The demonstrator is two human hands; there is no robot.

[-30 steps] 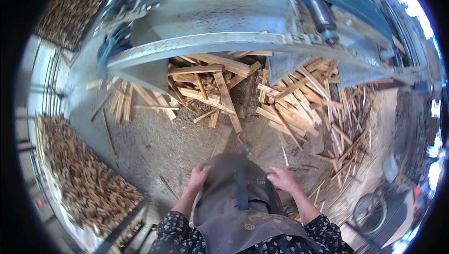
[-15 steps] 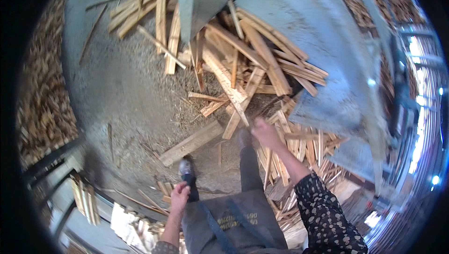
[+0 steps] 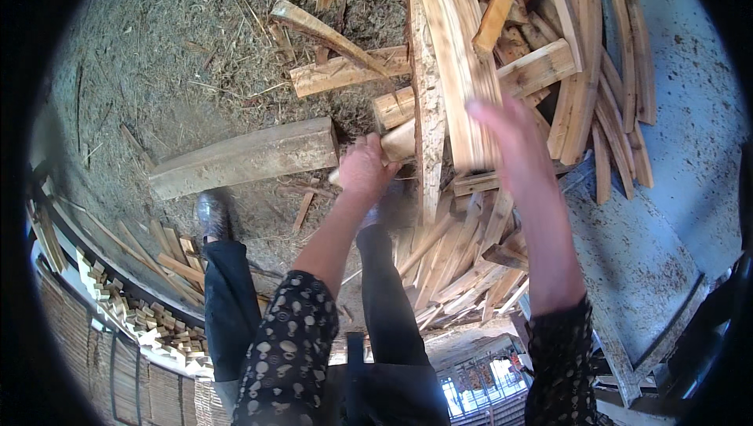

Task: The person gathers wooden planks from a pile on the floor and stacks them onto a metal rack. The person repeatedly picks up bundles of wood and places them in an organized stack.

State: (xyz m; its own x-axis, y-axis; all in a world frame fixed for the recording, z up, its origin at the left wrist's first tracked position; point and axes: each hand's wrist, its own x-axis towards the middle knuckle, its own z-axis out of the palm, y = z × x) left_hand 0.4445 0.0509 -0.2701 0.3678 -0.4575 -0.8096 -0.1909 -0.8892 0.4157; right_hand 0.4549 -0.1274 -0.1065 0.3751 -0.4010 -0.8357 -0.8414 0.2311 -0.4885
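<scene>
My left hand (image 3: 365,169) is closed round a short pale stick of wood (image 3: 400,142). One end of the stick pokes out past my fingers, beside the thick grey-brown beam (image 3: 247,155) on the ground. To the right, my right hand (image 3: 519,143) is at the edge of a wide, light wooden board (image 3: 459,65). Its thumb side lies over the board, and both hand and board end are blurred; the other fingers are hidden. Directly left of that board stands a narrow bark-edged slab (image 3: 428,112). A split piece of wood (image 3: 349,73) lies beyond my left hand.
Long offcuts (image 3: 576,81) pile up at the far right against a bluish metal sheet (image 3: 674,73). More sticks (image 3: 463,245) are heaped beside my right leg. Ground (image 3: 157,65) strewn with chips and bark spreads left. Stacked small wood pieces (image 3: 172,340) stand at lower left.
My view has come closer to the pile. My left hand has moved forward from beside my lap and taken hold of a stick. My right hand is now at the wide board.
</scene>
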